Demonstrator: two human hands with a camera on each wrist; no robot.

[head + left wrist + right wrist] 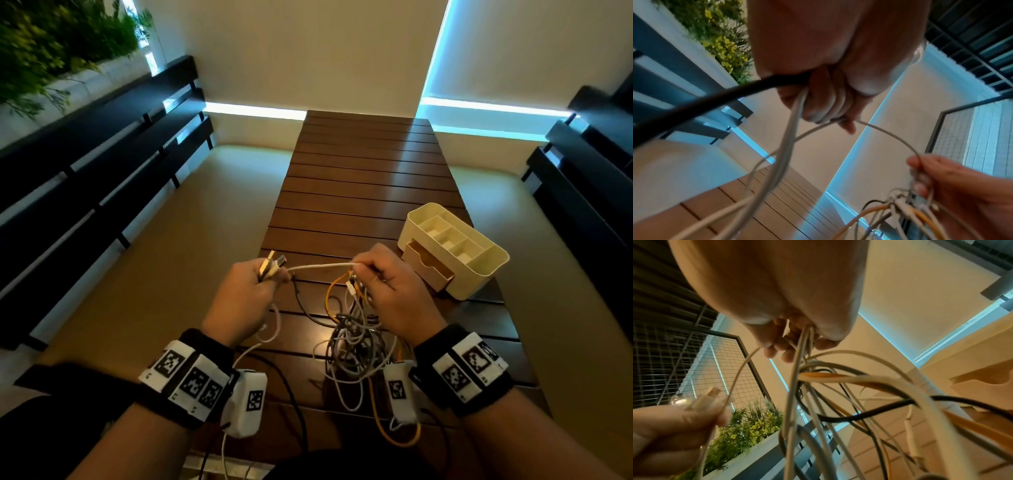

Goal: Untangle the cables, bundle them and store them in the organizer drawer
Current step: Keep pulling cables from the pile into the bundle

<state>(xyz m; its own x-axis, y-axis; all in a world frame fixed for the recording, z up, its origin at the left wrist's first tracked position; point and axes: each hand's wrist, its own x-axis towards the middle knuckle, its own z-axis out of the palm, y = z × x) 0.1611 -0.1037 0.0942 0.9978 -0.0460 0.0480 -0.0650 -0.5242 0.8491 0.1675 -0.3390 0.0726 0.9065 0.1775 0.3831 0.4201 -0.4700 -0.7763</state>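
Our left hand (248, 291) curls tight around 2 plugs (270, 265) — our right hand (387, 284) pinches the white cable (322, 266). It runs level, left to right, between both fists.

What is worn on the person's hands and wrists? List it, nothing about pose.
The left hand and right hand are bare, without gloves or sleeves. Each wrist carries a black band set with white blocks printed with black square-pattern markers, plus a white camera box on the inner side, also marked, trailing thin cables.
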